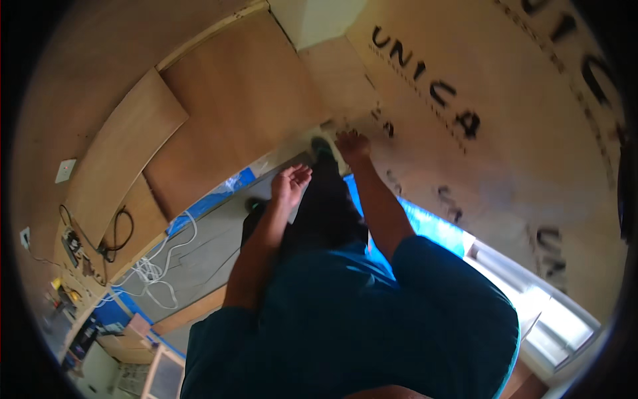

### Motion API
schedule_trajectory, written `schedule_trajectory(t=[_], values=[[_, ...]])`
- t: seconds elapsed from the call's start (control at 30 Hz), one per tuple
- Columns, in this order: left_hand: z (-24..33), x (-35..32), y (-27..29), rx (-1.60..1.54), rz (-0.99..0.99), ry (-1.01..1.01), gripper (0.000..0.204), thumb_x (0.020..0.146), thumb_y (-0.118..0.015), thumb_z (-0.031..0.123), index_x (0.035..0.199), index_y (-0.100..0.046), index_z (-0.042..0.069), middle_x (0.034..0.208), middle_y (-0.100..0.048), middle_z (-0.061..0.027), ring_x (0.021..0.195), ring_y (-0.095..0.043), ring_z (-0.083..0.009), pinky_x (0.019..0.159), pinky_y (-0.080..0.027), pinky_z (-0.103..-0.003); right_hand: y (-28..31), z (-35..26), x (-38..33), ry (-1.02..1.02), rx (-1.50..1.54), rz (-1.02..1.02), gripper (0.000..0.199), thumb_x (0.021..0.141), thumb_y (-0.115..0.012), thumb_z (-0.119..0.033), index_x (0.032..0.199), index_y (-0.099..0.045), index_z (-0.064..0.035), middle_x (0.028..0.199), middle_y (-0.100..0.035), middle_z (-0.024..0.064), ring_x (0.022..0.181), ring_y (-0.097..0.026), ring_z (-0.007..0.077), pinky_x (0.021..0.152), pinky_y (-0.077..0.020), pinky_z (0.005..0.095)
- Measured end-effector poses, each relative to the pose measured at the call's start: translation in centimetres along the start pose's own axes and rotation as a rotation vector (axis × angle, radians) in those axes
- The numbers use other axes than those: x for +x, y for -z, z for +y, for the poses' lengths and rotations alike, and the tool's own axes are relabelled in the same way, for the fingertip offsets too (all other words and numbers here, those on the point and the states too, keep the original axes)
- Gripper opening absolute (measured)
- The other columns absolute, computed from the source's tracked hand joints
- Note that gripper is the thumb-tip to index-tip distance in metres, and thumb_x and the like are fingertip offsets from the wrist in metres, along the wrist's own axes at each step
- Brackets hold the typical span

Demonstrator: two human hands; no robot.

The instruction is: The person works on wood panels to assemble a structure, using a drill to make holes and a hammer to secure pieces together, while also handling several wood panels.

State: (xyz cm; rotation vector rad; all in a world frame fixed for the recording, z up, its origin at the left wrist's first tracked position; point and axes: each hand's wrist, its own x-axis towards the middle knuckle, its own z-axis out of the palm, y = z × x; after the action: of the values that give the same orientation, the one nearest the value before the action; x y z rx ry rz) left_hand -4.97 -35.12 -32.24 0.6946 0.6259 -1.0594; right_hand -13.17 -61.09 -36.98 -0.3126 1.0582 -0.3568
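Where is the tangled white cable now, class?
Head view, lower left: the tangled white cable lies partly on the grey floor, left of the person's left hand.

Around us a room under building or renovation, plain brown wood panels (242, 86), a large board with black lettering (518, 126), blue sheeting (428, 225) edging our grey floor (209, 245), tangled white cable (150, 269), a wall socket (65, 171), perhaps a window (558, 327)

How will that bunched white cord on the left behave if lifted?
The white cord will probably flop rather than hold its shape, since it lies in loose curves. It may also snag on itself, as its strands cross in a tangle.
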Motion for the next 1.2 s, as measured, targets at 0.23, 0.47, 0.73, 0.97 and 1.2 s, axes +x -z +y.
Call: schedule_trajectory(t=[0.23,0.47,0.73,0.97,1.2], values=[[-8.9,19.2,-7.0,-0.626,0.056,-0.309,0.037,0.100,-0.053,0.030,0.129,-0.055,0.007,0.127,-0.057,-0.0122,0.118,-0.057,-0.0309,0.098,-0.048,-0.046,-8.0,-2.0,8.2,-0.018,-0.087,0.156,0.037,0.103,-0.034,-0.036,0.116,-0.058,-0.0109,0.126,-0.060,0.0126,0.119,-0.055,0.0316,0.101,-0.0441,0.0506],[-8.6,21.2,-11.8,-0.751,0.001,-0.471,0.065,0.102,-0.038,0.054,0.151,-0.043,0.011,0.154,-0.046,-0.0072,0.139,-0.045,-0.0333,0.112,-0.041,-0.049,-7.7,-3.2,8.2,-0.013,-0.171,0.191,0.039,0.103,-0.034,-0.038,0.120,-0.057,-0.0110,0.128,-0.058,0.0124,0.121,-0.054,0.0313,0.104,-0.0420,0.0516],[-8.9,21.5,-11.1,-0.826,-0.048,-0.516,0.061,0.100,-0.042,0.054,0.144,-0.049,0.011,0.144,-0.055,-0.0089,0.132,-0.051,-0.0338,0.107,-0.045,-0.053,-8.1,-2.7,7.9,-0.021,-0.189,0.210,0.042,0.103,-0.034,-0.041,0.125,-0.054,-0.0110,0.130,-0.056,0.0122,0.123,-0.052,0.0309,0.107,-0.0396,0.0527],[-8.3,22.1,-11.3,-0.749,0.072,-0.522,0.060,0.100,-0.044,0.054,0.142,-0.050,0.011,0.140,-0.057,-0.0090,0.128,-0.053,-0.0338,0.104,-0.048,-0.053,-9.0,-2.1,7.2,-0.053,-0.217,0.273,0.045,0.103,-0.034,-0.043,0.129,-0.052,-0.0111,0.132,-0.054,0.0120,0.125,-0.051,0.0306,0.109,-0.0376,0.0536],[-9.6,21.3,-11.0,-0.094,0.173,-0.750,0.060,0.100,-0.046,0.055,0.140,-0.051,0.011,0.136,-0.058,-0.0092,0.124,-0.056,-0.0337,0.101,-0.050,-0.053,-8.9,-3.1,6.2,-0.024,-0.245,0.257,0.048,0.104,-0.034,-0.045,0.133,-0.051,-0.0112,0.134,-0.052,0.0118,0.126,-0.050,0.0303,0.112,-0.0355,0.0546]])
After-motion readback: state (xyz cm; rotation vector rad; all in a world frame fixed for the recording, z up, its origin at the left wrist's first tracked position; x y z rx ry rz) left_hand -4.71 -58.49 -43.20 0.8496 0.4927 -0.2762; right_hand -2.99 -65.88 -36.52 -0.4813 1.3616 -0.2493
